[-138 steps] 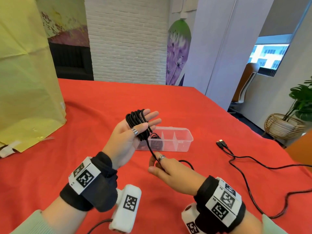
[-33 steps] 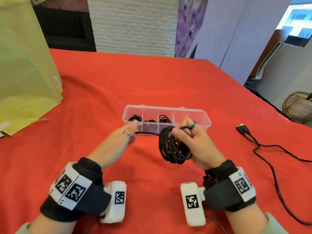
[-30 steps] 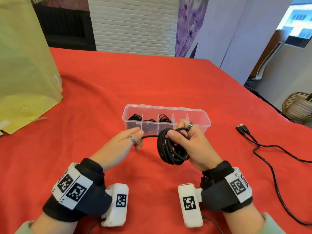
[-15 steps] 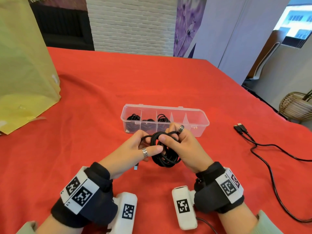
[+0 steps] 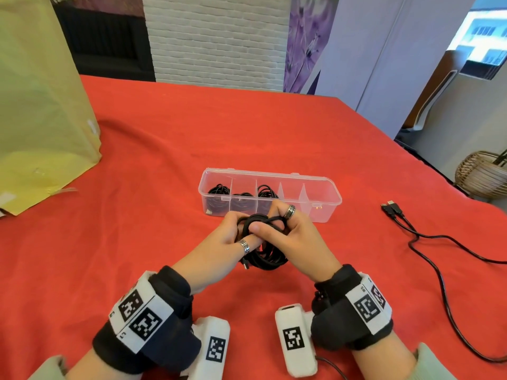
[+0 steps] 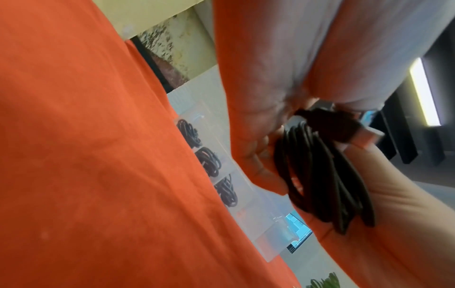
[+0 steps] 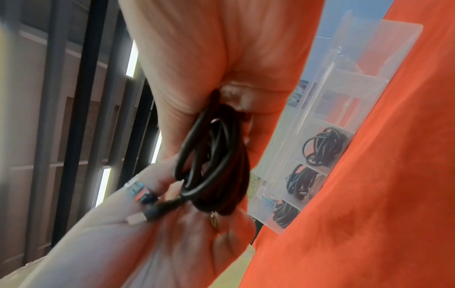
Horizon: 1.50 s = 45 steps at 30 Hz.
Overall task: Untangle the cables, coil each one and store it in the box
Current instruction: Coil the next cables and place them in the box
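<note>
Hands meet above the red counter (image 5: pixel 164 160), just in front of the clear box (image 5: pixel 326 197), and both are clamped on one coiled black cable (image 5: pixel 270 256). The left hand (image 5: pixel 222 242) has its fingers curled around the left side of the coil, and the right hand (image 5: pixel 296 237) pinches the top of the coil with thumb and fingers. The loops hang down between the two palms, above the cloth. One small plug end (image 5: pixel 245 264) sticks out at the lower left of the coil, near the ringed finger of the left hand. In the right wrist view a plug with a light tip (image 7: pixel 138 220) lies against the left palm. The box stands on the counter with its lid off and it has several compartments in a row. The three compartments on the left each hold a coiled black cable (image 5: pixel 219 192); the compartments on the right look free of cables. Another black cable (image 5: pixel 428 256) lies loose on the counter at the right, well apart from the hands, with its two plugs (image 5: pixel 391 207) side by side. A yellow sheet (image 5: pixel 38 105) stands at the far left.
</note>
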Motion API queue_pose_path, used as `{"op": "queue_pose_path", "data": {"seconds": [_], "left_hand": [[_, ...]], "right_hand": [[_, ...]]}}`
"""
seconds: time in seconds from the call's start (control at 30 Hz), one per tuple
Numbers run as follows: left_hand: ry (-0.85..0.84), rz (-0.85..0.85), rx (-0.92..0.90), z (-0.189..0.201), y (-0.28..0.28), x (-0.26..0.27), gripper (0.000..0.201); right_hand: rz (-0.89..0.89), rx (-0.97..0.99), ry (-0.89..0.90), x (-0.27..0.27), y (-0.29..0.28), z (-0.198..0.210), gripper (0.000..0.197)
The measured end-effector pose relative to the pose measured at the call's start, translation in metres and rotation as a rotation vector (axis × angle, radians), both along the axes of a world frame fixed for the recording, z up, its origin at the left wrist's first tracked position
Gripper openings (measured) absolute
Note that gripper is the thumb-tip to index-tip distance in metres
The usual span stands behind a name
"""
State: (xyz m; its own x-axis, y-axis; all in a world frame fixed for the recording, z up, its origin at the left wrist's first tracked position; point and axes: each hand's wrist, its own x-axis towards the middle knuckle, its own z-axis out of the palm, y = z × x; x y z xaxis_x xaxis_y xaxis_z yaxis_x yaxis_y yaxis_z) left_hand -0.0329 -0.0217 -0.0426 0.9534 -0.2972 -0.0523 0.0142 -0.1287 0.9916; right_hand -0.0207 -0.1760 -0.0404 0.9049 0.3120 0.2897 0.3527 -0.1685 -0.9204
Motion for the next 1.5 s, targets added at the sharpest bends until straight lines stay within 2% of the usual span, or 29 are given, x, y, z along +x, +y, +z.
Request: {"op": "queue_pose_path", "data": {"seconds": [0.07,0.2,0.3,0.4,0.47,0.57,0.73,0.8,0.87,1.07,1.17,1.23,1.33,1.5], "left_hand": [[-0.118,0.009,0.103,0.002,0.002,0.000,0.018],[-0.229,-0.033,0.222,0.005,0.010,0.003,0.012],[-0.276,-0.117,0.343,0.003,0.011,0.003,0.009],[-0.265,-0.236,0.405,0.004,0.012,0.001,0.008],[-0.264,-0.299,0.362,0.004,0.009,-0.002,0.010],[-0.220,-0.298,0.253,0.005,0.004,-0.006,0.008],[-0.022,-0.137,-0.122,0.008,0.007,0.000,0.040],[-0.015,-0.146,-0.157,0.008,0.007,0.000,0.044],[-0.050,-0.167,-0.146,0.007,0.004,-0.002,0.042],[-0.107,-0.114,-0.195,0.004,0.004,0.000,0.029],[-0.172,-0.069,-0.130,0.005,0.005,0.001,0.016],[-0.220,-0.033,-0.082,0.005,0.007,0.004,0.017],[-0.206,0.007,-0.052,0.005,0.010,0.006,0.021],[-0.190,0.007,0.018,0.003,0.013,0.007,0.014]], "right_hand": [[0.000,-0.008,0.002,0.000,0.000,0.001,0.033],[0.003,-0.058,-0.028,0.002,-0.001,0.001,0.033],[-0.058,-0.106,-0.087,0.002,-0.002,0.006,0.035],[-0.204,-0.039,-0.121,0.004,-0.007,0.015,0.032],[-0.274,-0.012,-0.120,0.009,-0.014,0.016,0.031],[-0.194,-0.080,-0.062,0.013,-0.017,0.010,0.026],[-0.074,-0.211,-0.057,0.012,-0.016,0.005,0.017],[-0.130,-0.346,-0.102,0.013,-0.016,0.004,0.014],[-0.164,-0.376,-0.086,0.012,-0.013,0.005,0.014],[-0.043,-0.116,0.126,0.008,0.005,0.005,0.022],[-0.001,0.125,0.334,0.009,0.008,0.005,0.018],[0.034,0.232,0.446,0.010,0.007,0.007,0.016],[0.080,0.291,0.550,0.010,0.007,0.010,0.017],[0.074,0.351,0.637,0.011,0.011,0.012,0.017]]}}
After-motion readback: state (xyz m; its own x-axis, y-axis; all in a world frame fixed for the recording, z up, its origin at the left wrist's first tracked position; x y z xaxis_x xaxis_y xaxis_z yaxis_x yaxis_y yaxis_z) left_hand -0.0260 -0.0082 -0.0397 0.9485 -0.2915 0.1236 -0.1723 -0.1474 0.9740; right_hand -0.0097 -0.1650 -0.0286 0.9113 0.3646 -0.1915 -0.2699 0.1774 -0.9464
